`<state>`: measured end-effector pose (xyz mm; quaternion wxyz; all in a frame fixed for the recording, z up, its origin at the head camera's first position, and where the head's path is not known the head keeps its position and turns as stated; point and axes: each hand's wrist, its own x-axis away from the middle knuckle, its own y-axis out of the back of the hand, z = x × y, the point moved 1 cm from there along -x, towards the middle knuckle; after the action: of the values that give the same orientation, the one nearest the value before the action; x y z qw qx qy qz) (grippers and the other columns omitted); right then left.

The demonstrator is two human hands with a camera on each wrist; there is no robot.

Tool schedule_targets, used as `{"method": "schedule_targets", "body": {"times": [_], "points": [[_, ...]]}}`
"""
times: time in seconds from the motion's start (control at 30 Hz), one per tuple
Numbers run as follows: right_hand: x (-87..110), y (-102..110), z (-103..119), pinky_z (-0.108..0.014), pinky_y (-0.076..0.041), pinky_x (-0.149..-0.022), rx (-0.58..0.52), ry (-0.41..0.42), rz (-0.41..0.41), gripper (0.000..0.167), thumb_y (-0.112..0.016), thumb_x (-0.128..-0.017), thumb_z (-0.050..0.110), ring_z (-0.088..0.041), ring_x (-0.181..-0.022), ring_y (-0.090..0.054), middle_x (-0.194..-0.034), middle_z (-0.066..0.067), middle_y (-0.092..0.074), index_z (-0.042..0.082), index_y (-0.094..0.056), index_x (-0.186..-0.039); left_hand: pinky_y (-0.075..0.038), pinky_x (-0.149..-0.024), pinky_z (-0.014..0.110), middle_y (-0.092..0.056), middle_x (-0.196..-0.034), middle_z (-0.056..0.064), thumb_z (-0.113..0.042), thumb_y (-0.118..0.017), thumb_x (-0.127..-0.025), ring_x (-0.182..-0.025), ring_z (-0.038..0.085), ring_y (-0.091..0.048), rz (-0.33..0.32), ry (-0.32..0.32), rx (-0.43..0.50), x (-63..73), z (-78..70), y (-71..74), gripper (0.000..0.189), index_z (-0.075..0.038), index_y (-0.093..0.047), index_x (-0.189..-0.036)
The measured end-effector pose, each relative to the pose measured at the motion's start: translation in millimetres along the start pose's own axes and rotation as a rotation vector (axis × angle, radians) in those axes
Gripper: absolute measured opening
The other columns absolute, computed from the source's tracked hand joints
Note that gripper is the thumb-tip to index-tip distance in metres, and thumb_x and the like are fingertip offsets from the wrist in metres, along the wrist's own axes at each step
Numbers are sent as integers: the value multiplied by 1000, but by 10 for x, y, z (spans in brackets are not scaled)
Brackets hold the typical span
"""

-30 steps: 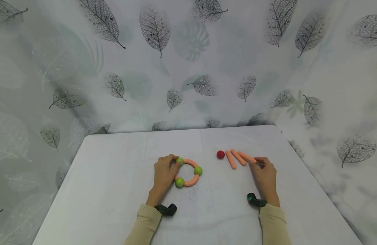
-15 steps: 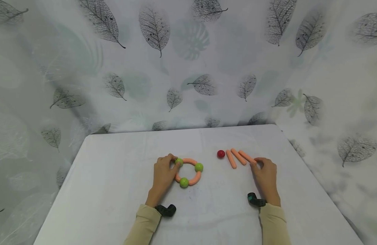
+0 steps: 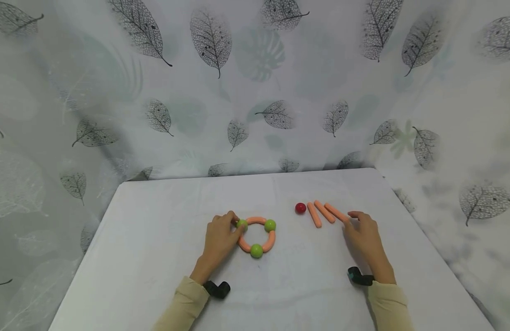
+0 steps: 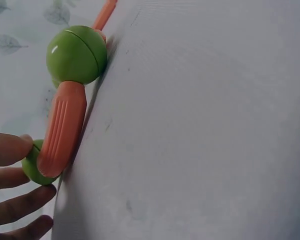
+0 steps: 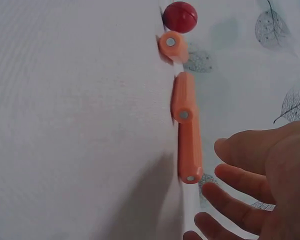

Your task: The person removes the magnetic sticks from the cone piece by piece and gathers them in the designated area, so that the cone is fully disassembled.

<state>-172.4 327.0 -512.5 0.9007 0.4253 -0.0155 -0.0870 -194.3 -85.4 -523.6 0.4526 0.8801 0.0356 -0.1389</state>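
Three green balls and three curved orange rods form a ring on the white table. My left hand (image 3: 219, 236) pinches the upper left green ball (image 4: 32, 167) between thumb and fingers. Another green ball (image 3: 256, 251) is at the front of the ring, beside a curved orange rod (image 4: 64, 127) with grooves. To the right, my right hand (image 3: 364, 234) hovers with loosely spread fingers by the near end of the rightmost straight orange rod (image 5: 190, 150); the right wrist view shows a gap between them. Silvery discs cap the straight rods' ends.
Two more straight orange rods, a middle one (image 3: 324, 212) and a left one (image 3: 314, 215), lie beside the rightmost rod. Left of them sits a red ball (image 3: 300, 208). A leaf-patterned curtain (image 3: 255, 92) hangs behind the white table (image 3: 163, 220).
The ring has turned counterclockwise as seen from above; its front ball went right and its right ball went away from me. My right hand has drawn slightly right, off the rod's end.
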Motion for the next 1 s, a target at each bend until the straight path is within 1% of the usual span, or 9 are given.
{"method": "schedule_targets", "body": {"times": [0.2, 0.3, 0.43, 0.5, 0.57, 0.67, 0.73, 0.87, 1.0], "points": [[118, 123, 73, -68, -44, -103, 24, 140, -42, 41, -59, -106, 16, -51, -129, -50, -141, -34, -52, -9, -54, -139, -48, -75, 43, -76, -87, -1, -36, -79, -91, -84, 24, -65, 27, -62, -72, 16, -13, 24, 22, -17, -69, -94], [179, 132, 115, -66, -47, -101, 17, 182, -59, 39, -60, -106, 14, -49, -129, -52, -141, -31, -54, -5, -55, -138, -46, -74, 41, -73, -82, -3, -37, -80, -90, -82, 23, -63, 47, -77, -103, 49, -13, 47, 24, -17, -67, -92], [253, 97, 202, -63, -50, -100, -11, 244, -51, 37, -63, -104, 10, -45, -128, -54, -139, -26, -58, -2, -56, -138, -45, -75, 40, -70, -78, -4, -38, -81, -90, -79, 20, -60, 67, -92, -121, 107, -19, 86, 26, -17, -66, -89], [274, 59, 254, -59, -52, -99, -32, 291, -43, 36, -64, -103, 8, -42, -126, -56, -137, -23, -60, -2, -57, -136, -45, -75, 40, -68, -77, -5, -39, -81, -89, -77, 18, -59, 72, -98, -129, 136, -23, 107, 27, -18, -65, -88], [282, 16, 308, -50, -56, -97, -65, 343, -33, 35, -66, -101, 6, -38, -123, -59, -134, -21, -63, -2, -58, -135, -45, -75, 40, -67, -75, -6, -40, -82, -89, -74, 17, -57, 71, -107, -138, 166, -31, 127, 28, -18, -64, -86], [286, -50, 391, -31, -57, -92, -114, 403, -4, 32, -66, -101, 6, -32, -118, -64, -132, -16, -66, 0, -60, -132, -47, -77, 42, -66, -73, -7, -40, -82, -89, -72, 16, -57, 69, -122, -142, 211, -45, 160, 28, -18, -64, -85], [288, -96, 449, -23, -55, -90, -143, 422, 31, 31, -67, -101, 7, -28, -114, -66, -132, -12, -67, 2, -62, -131, -48, -79, 44, -66, -72, -7, -39, -81, -89, -71, 15, -57, 71, -128, -137, 244, -55, 178, 28, -18, -63, -85], [302, -216, 565, -27, -57, -90, -167, 426, 121, 31, -67, -101, 10, -22, -110, -68, -129, -10, -69, 6, -63, -132, -48, -81, 44, -65, -72, -9, -39, -80, -90, -69, 12, -54, 75, -139, -119, 319, -63, 189, 27, -19, -62, -83], [334, -357, 690, -29, -58, -91, -176, 418, 230, 33, -67, -102, 14, -17, -110, -67, -129, -11, -70, 7, -64, -134, -49, -83, 44, -66, -71, -10, -36, -80, -90, -68, 11, -55, 65, -171, -112, 397, -76, 181, 25, -19, -63, -82]]}}
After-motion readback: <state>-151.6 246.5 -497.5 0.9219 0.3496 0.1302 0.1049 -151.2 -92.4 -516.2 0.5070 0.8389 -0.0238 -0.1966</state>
